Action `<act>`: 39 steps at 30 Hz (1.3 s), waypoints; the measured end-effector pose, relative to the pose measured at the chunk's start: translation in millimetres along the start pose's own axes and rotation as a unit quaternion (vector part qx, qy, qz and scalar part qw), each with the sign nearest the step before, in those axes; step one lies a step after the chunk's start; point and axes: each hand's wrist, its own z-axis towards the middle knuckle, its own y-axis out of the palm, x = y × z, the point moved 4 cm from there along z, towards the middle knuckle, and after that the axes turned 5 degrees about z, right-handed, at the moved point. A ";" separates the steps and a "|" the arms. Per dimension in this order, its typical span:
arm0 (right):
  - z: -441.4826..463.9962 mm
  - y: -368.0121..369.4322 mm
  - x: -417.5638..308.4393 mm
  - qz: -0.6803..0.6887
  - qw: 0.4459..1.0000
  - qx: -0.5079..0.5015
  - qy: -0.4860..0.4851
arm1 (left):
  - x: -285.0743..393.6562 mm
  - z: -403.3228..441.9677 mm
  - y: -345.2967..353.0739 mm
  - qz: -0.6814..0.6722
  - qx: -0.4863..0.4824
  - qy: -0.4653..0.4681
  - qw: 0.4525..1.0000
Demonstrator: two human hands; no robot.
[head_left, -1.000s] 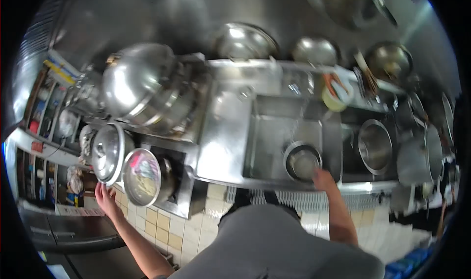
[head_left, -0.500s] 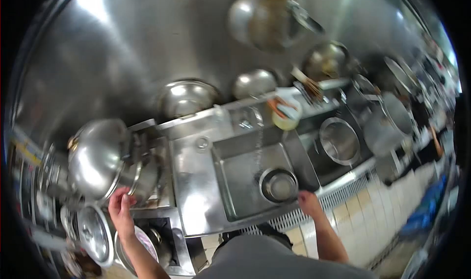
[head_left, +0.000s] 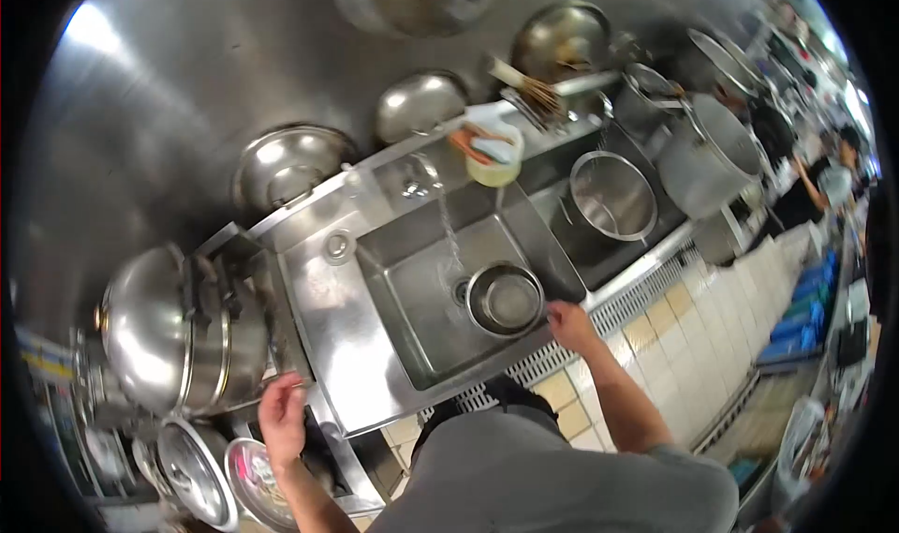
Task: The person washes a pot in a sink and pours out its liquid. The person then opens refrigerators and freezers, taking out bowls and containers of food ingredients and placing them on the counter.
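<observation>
Steel pot [head_left: 508,301] prob. held in sink [head_left: 426,332] by curled R hand [head_left: 569,328]; L hand [head_left: 283,413] relaxed, empty, left of sink; steady grip req'd next.

- Steel worktop [head_left: 323,341], with two sinks let into it; clock directions run from the middle of the larger sink [head_left: 412,322].
- In the larger sink's floor, a drain [head_left: 461,291]; toward 4 o'clock, a small pot [head_left: 508,301], whether resting on the bottom cannot be told.
- At 2 o'clock, the smaller sink [head_left: 595,266] with a deep pot [head_left: 613,196] in it.
- Between 9 and 10 o'clock, a small round metal thing [head_left: 339,246] on the worktop.
- Near 12 o'clock, a yellowish tub [head_left: 494,171] by the back edge.
- Toward 7 o'clock, the stove [head_left: 348,463], bearing an open pot [head_left: 236,484].
- Toward 4 o'clock, tiled floor [head_left: 698,346].
</observation>
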 end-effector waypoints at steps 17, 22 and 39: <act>102.9 127.8 -134.0 0.030 0.988 -0.102 -0.116 | 64.4 -53.9 -128.9 0.170 0.028 -0.015 0.985; 101.1 173.6 -178.7 0.014 0.980 -0.163 -0.115 | 136.7 12.5 -270.8 0.338 0.199 0.012 0.920; 94.4 113.9 -25.0 -0.017 0.963 -0.256 -0.079 | 120.3 187.0 -397.6 0.585 0.390 -0.101 0.704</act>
